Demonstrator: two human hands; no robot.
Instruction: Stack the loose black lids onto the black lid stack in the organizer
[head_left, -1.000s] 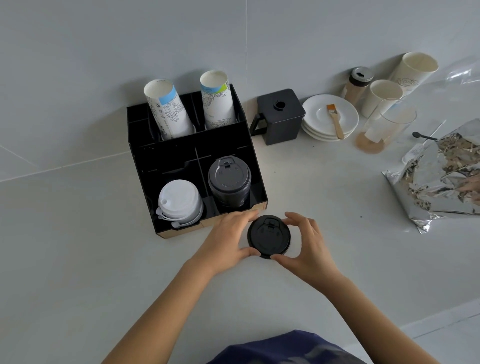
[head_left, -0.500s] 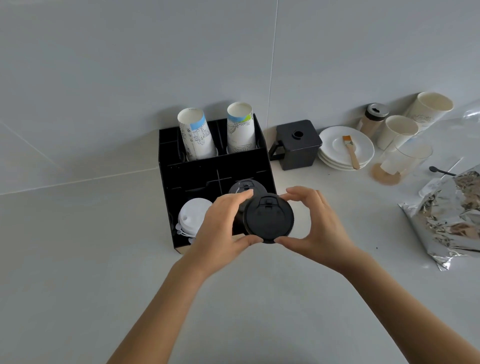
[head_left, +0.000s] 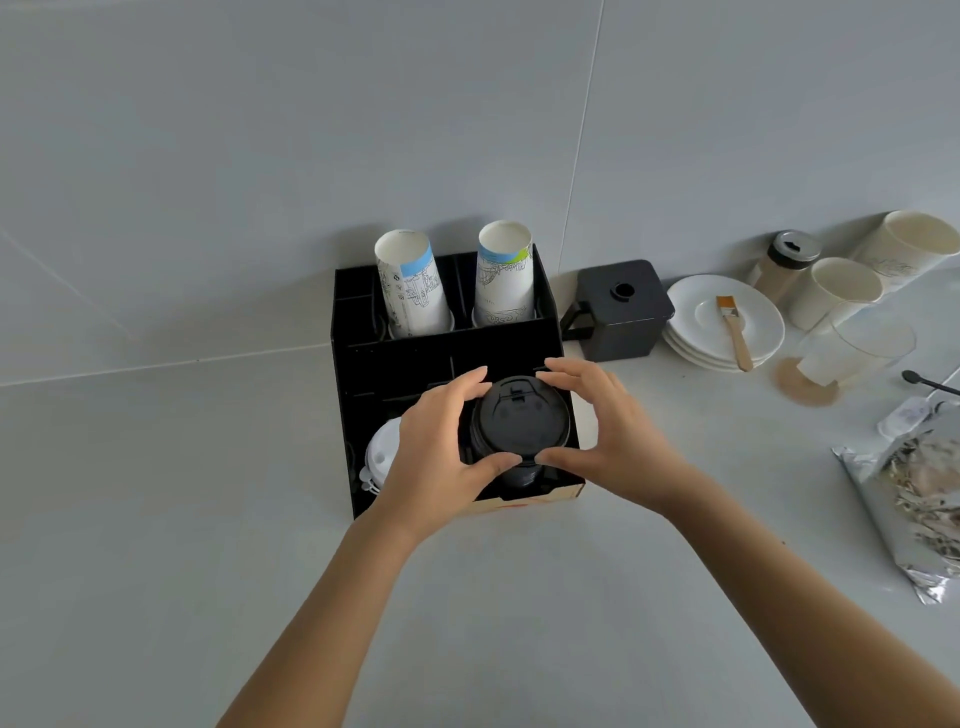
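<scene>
A black lid (head_left: 522, 418) sits between both hands, directly over the black lid stack (head_left: 519, 475) in the front right compartment of the black organizer (head_left: 441, 345). My left hand (head_left: 441, 457) grips the lid's left edge with thumb and fingers. My right hand (head_left: 608, 431) grips its right edge the same way. Only the lower rims of the stack show under the held lid. I cannot tell whether the lid touches the stack.
A white lid stack (head_left: 379, 457) fills the front left compartment, partly behind my left hand. Two paper cup stacks (head_left: 413, 286) stand in the organizer's back row. To the right are a black square pot (head_left: 621, 309), white plates with a brush (head_left: 724, 322), cups (head_left: 841, 291) and a foil bag (head_left: 919, 488).
Both hands lifted the black lid from the counter in front of the organizer and carried it away from me, over the black lid stack. The camera view shifted too.
</scene>
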